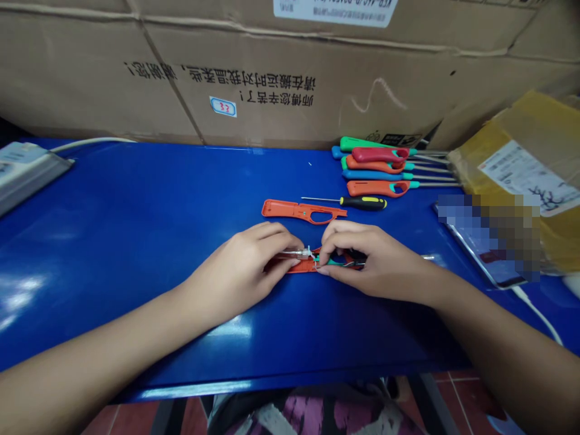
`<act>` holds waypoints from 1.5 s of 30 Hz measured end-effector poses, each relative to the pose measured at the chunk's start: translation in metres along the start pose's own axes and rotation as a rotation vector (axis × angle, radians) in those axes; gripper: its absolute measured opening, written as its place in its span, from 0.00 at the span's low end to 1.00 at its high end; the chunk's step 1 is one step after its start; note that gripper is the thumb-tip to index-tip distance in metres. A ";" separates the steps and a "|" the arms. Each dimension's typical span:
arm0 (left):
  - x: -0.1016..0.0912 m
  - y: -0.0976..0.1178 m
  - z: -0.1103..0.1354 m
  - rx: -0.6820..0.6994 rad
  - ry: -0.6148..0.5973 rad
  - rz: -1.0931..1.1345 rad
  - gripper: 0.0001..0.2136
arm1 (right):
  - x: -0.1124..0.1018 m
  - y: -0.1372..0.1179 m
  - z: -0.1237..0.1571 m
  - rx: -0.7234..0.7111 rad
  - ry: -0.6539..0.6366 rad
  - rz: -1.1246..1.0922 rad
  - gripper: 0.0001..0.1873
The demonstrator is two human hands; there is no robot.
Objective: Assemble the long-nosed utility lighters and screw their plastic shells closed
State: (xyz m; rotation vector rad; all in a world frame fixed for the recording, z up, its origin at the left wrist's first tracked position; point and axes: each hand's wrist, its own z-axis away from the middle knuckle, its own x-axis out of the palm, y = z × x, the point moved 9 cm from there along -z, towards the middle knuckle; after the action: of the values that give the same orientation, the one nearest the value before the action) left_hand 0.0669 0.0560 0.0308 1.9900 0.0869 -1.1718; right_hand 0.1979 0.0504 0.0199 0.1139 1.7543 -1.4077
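Observation:
My left hand [249,260] pinches a small clear fuel tank [296,254] with a white valve at its right end. Beneath it lies an orange half-shell of a long-necked lighter [301,266], partly covered by both hands. My right hand [362,257] has thumb and forefinger pinched at the shell's middle, by a thin white tube and a teal part [333,261]; exactly what those fingertips hold is too small to tell. A metal rod [428,258] shows to the right of that hand. Just beyond the hands rests the other orange half-shell [290,209], inner side up.
A black and yellow screwdriver [362,203] lies behind the loose shell. Several assembled lighters [376,175] are stacked at the back right. A phone [489,241] with a cable and a yellow-taped package [521,139] stand at right. A large carton [181,90] walls the back; a power strip [31,172] sits left.

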 end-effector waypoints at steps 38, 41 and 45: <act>0.006 -0.008 -0.001 -0.210 -0.136 0.066 0.16 | 0.005 0.008 -0.001 0.114 0.108 -0.145 0.08; 0.007 -0.009 -0.002 -0.212 -0.131 0.069 0.16 | 0.004 0.008 -0.001 0.114 0.116 -0.136 0.08; 0.006 -0.008 -0.003 -0.205 -0.123 0.076 0.16 | 0.003 0.008 -0.002 0.117 0.123 -0.129 0.08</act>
State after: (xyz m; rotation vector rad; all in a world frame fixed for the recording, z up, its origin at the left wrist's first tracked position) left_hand 0.0691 0.0616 0.0216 1.7242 0.0654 -1.1844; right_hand 0.1997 0.0534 0.0118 0.1559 1.8057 -1.6280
